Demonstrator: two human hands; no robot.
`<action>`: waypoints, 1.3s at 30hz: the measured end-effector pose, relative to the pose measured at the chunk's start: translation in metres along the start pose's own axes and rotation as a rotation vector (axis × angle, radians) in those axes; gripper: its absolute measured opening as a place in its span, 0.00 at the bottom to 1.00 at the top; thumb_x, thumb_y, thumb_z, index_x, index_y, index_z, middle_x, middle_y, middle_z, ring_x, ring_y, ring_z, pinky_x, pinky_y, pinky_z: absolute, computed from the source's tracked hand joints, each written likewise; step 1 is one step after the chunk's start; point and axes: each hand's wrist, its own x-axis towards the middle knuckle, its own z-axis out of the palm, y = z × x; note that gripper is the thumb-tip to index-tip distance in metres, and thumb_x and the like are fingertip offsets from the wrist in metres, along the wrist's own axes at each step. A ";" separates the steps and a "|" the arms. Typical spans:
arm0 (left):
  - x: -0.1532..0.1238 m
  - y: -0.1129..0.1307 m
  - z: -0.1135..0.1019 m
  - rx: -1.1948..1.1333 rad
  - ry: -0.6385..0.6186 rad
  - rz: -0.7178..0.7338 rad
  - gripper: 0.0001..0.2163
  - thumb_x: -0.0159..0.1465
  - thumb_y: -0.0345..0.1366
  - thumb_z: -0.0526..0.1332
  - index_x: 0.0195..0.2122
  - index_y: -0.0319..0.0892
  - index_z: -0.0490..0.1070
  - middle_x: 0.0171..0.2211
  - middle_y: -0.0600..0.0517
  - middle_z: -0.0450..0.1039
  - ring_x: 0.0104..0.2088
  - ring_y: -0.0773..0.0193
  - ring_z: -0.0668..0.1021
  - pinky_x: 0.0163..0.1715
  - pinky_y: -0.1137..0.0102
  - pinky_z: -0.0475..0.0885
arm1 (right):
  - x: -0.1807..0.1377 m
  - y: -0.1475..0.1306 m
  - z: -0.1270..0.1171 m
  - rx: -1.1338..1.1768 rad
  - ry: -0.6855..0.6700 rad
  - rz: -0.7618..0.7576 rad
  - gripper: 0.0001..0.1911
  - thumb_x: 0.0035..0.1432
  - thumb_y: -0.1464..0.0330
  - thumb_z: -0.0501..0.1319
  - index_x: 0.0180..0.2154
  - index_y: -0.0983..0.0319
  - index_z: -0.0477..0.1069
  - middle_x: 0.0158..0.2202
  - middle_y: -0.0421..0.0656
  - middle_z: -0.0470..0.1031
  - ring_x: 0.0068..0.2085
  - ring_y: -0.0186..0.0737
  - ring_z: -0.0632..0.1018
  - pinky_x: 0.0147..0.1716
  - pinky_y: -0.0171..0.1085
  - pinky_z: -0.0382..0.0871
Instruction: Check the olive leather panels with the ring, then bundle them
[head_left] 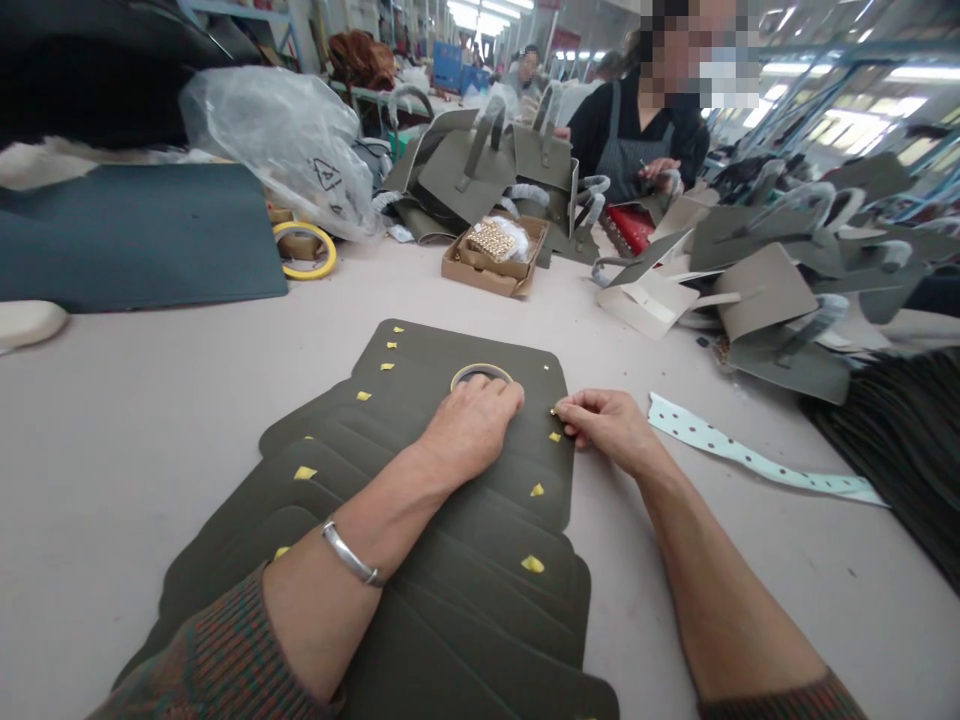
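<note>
Dark olive panels (450, 510) with rounded corners lie overlapped in a stack in front of me, dotted with small yellow tape pieces (532, 564) along both sides. My left hand (480, 420) rests on the top panel with its fingers curled over a roll of yellow tape (480, 367); its fingertips are partly hidden. At the right edge of that panel, my right hand (607, 425) pinches a tiny yellow tape piece (553, 411) between thumb and forefinger. Another bit of tape (554, 437) sits just below those fingertips.
Beyond the panels stands a cardboard box (487, 275) with gold studs. A larger yellow tape roll (330, 255) and dark blue sheet (135, 240) lie left. Rightward are a dotted pale strip (750, 455), dark stacked pieces (900, 440) and olive bags (787, 340). A co-worker (637, 130) is opposite.
</note>
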 end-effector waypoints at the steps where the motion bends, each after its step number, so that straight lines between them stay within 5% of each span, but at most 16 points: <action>1: 0.001 -0.001 0.001 -0.003 0.000 0.005 0.08 0.65 0.26 0.50 0.39 0.42 0.67 0.39 0.49 0.72 0.42 0.58 0.71 0.44 0.62 0.68 | 0.001 0.001 0.001 -0.024 0.000 0.003 0.07 0.47 0.66 0.64 0.26 0.65 0.74 0.18 0.36 0.70 0.17 0.26 0.68 0.16 0.27 0.65; 15: -0.001 0.003 -0.003 -0.024 -0.057 0.004 0.08 0.65 0.26 0.50 0.39 0.42 0.66 0.37 0.48 0.71 0.41 0.57 0.72 0.42 0.63 0.68 | 0.004 0.001 0.001 -0.413 0.025 -0.190 0.08 0.52 0.66 0.59 0.28 0.62 0.76 0.19 0.39 0.74 0.20 0.32 0.74 0.20 0.30 0.64; 19: -0.001 0.001 -0.002 -0.037 -0.057 0.008 0.08 0.65 0.26 0.50 0.39 0.42 0.66 0.38 0.49 0.71 0.41 0.57 0.72 0.42 0.63 0.68 | 0.003 0.003 0.001 -0.384 0.037 -0.184 0.09 0.53 0.65 0.61 0.35 0.62 0.76 0.15 0.36 0.71 0.18 0.32 0.72 0.19 0.30 0.63; 22: -0.002 -0.001 -0.002 -0.062 -0.068 -0.001 0.07 0.65 0.26 0.50 0.39 0.43 0.66 0.38 0.49 0.71 0.41 0.58 0.72 0.41 0.64 0.68 | 0.002 0.010 -0.003 -0.244 0.052 -0.158 0.19 0.53 0.61 0.62 0.46 0.62 0.70 0.16 0.35 0.71 0.17 0.32 0.71 0.16 0.30 0.63; 26: -0.004 -0.002 -0.003 -0.078 -0.061 0.005 0.07 0.65 0.26 0.51 0.38 0.43 0.66 0.37 0.50 0.71 0.40 0.59 0.72 0.41 0.65 0.68 | -0.002 0.018 -0.008 -0.117 -0.009 -0.144 0.15 0.55 0.57 0.60 0.35 0.63 0.72 0.19 0.37 0.72 0.18 0.31 0.70 0.18 0.30 0.64; 34: -0.005 -0.003 -0.004 -0.049 -0.048 0.042 0.07 0.65 0.27 0.51 0.38 0.42 0.66 0.36 0.50 0.72 0.39 0.58 0.72 0.41 0.64 0.67 | -0.002 0.012 0.005 -0.557 0.129 -0.405 0.11 0.57 0.63 0.58 0.30 0.59 0.78 0.22 0.38 0.76 0.23 0.34 0.73 0.26 0.33 0.62; 39: -0.005 -0.004 -0.007 -0.087 -0.013 0.031 0.07 0.65 0.28 0.51 0.38 0.42 0.67 0.35 0.49 0.72 0.39 0.58 0.73 0.40 0.64 0.68 | -0.003 0.008 0.010 -0.763 0.122 -0.615 0.12 0.60 0.68 0.55 0.40 0.59 0.77 0.32 0.43 0.79 0.32 0.38 0.77 0.34 0.35 0.66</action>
